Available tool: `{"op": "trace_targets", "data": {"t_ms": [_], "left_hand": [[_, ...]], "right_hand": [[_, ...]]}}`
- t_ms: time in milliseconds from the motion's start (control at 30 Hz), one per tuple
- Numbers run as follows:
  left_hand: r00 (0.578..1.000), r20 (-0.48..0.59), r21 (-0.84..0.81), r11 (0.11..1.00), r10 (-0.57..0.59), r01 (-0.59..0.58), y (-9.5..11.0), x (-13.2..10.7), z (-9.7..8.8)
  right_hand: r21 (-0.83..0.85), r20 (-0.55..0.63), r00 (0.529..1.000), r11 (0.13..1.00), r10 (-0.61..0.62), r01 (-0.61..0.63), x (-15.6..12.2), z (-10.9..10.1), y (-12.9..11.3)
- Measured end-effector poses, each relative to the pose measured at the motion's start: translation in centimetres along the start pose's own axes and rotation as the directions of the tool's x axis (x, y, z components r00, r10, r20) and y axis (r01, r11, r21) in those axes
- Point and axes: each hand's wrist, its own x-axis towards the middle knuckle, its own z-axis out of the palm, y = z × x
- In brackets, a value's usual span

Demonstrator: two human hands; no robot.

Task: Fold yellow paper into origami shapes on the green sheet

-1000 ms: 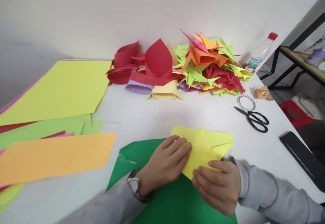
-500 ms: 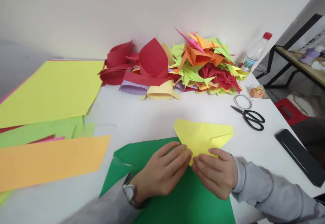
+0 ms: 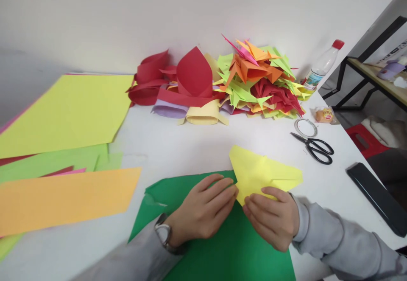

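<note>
Swung rightward and tipped clockwise since half a second ago, the folded yellow paper (image 3: 254, 168) now sits in front of the right hand (image 3: 275, 219), its lower point over the green sheet (image 3: 229, 251) and its upper part beyond that sheet's far edge, against the white table (image 3: 171, 145). The right hand's fingers are closed on its lower edge, whereas the left hand (image 3: 206, 206), fingers together, reaches only its left edge, and I cannot tell whether it pinches there. Handling the paper therefore seems to rest mainly on the right hand.
</note>
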Motion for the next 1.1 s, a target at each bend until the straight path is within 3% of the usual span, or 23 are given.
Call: {"op": "trace_targets", "data": {"t_ms": [167, 333, 467, 700, 1100], "left_hand": [[0.998, 0.047, -0.008, 1.0, -0.029, 0.03, 0.2, 0.2, 0.2], [0.999, 0.002, -0.004, 0.999, -0.053, 0.053, 0.2, 0.2, 0.1], [0.999, 0.034, -0.011, 0.999, -0.036, 0.037, 0.1, -0.1, 0.0], [0.999, -0.037, -0.023, 1.0, 0.018, -0.019, 0.0, 0.1, -0.4], [1.0, -0.019, -0.138, 0.99, 0.009, -0.011, 1.2, 0.3, -0.8]], "right_hand": [[0.011, 0.022, 1.0, 1.0, -0.006, 0.006, 0.0, 0.0, -0.2], [-0.006, -0.003, 1.0, 1.0, -0.024, 0.024, 0.3, -0.2, 0.2], [-0.003, -0.009, 1.0, 1.0, -0.021, 0.021, 0.2, -0.2, 0.2], [0.005, -0.009, 0.997, 0.997, 0.083, -0.083, 0.5, -0.4, 0.4], [-0.006, -0.015, 1.0, 1.0, 0.009, -0.009, 0.2, 0.1, 0.1]]}}
